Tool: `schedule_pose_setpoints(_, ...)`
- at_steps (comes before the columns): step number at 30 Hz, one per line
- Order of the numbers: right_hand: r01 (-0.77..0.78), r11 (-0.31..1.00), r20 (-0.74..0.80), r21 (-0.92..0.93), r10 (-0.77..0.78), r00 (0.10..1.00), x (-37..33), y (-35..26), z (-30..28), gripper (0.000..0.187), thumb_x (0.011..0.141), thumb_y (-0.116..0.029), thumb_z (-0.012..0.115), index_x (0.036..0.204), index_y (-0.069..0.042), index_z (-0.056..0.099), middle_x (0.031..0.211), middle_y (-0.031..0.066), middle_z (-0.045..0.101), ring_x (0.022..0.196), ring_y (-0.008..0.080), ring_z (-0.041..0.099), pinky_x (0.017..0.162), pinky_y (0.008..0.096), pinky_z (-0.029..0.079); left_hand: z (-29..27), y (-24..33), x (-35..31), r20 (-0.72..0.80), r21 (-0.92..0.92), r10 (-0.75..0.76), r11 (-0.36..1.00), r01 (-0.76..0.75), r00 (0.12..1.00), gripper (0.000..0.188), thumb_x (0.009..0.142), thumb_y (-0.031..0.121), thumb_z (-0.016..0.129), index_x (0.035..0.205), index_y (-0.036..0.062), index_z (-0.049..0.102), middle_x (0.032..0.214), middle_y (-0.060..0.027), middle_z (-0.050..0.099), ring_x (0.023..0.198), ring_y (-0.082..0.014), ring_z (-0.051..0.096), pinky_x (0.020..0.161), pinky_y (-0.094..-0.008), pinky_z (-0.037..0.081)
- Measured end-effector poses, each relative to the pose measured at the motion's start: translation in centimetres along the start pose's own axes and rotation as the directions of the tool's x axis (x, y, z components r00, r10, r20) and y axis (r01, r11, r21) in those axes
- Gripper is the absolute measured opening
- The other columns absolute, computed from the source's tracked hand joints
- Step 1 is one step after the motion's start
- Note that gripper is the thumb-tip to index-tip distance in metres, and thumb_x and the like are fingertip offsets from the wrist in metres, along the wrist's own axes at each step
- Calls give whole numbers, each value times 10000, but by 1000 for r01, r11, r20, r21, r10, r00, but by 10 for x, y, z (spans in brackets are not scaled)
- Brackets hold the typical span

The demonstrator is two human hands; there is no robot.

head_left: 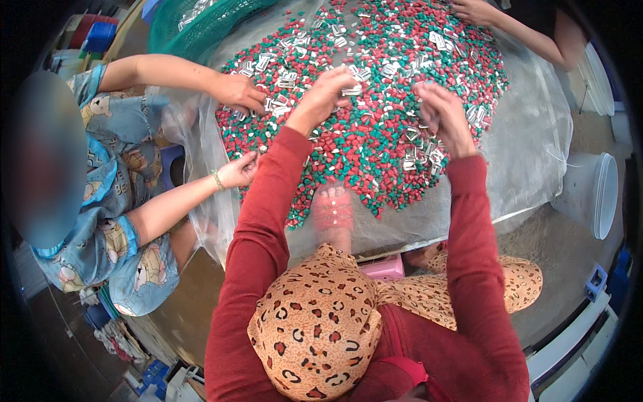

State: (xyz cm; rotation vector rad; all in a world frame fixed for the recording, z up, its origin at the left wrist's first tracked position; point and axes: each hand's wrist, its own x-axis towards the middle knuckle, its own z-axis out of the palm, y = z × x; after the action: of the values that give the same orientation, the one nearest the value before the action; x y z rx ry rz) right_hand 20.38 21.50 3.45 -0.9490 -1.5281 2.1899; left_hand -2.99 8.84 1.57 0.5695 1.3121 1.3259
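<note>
A wide heap of small red, green and white plastic pieces (348,151) lies spread over a sheet-covered table. Scattered through it are pale, slotted buckle-like pieces (439,40). Over the middle of the heap, my left hand (321,99) has its fingers bent together beside a white slotted piece (352,88); whatever is between the fingertips is hard to make out. My right hand (443,119) hovers above the right part, slightly blurred, thumb and fingers apart, with nothing visible between them. More slotted pieces (410,158) lie just below it.
At the left a co-worker's hands (240,94) reach into the heap. Another person's hand (474,11) touches its far right edge. A green mesh basket (175,33) stands at the far left, a translucent bucket (589,194) at the right. My foot (333,206) rests at the near edge.
</note>
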Motion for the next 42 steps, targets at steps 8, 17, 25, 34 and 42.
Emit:
schedule_pose_setpoints(8,102,13,97,-995,-208,973,128,15,19,287,791,-256,618,1021,-85,636,903,173,656,862,351,638,726,450,510,9,-41,-110,218,-526,-13,841,129,976,266,704,32,551,956,51,466,805,-76,490,595,-97,472,366,-167,300)
schedule_pose_setpoints(17,245,-44,249,-969,-183,951,88,36,36,171,787,-232,601,887,-112,669,820,145,654,772,333,643,666,444,515,-22,-29,-94,13,693,17,721,-21,1000,327,808,249,654,1102,111,615,769,-102,604,710,-210,612,558,-372,454)
schedule_pose_setpoints(25,272,145,224,-952,-278,934,24,46,59,216,821,-311,616,863,-117,702,805,121,641,754,299,639,658,419,502,-37,-39,-39,-43,989,367,144,-11,929,381,780,269,675,1145,175,620,904,-140,628,808,-325,621,674,-432,497)
schedule_pose_setpoints(34,-181,605,232,775,-7,973,-75,48,53,207,873,-177,525,727,-66,428,649,46,393,553,133,429,326,179,309,9,-28,-36,28,961,492,226,-159,870,278,873,314,538,868,45,607,813,-132,564,744,-306,600,666,-417,474)
schedule_pose_setpoints(42,-331,433,255,838,225,940,-101,79,69,396,892,-366,490,1112,-40,543,993,148,545,814,271,579,470,314,532,49,-25,-95,334,739,668,252,-625,665,178,831,207,553,787,35,574,770,-68,495,765,-213,517,659,-320,439)
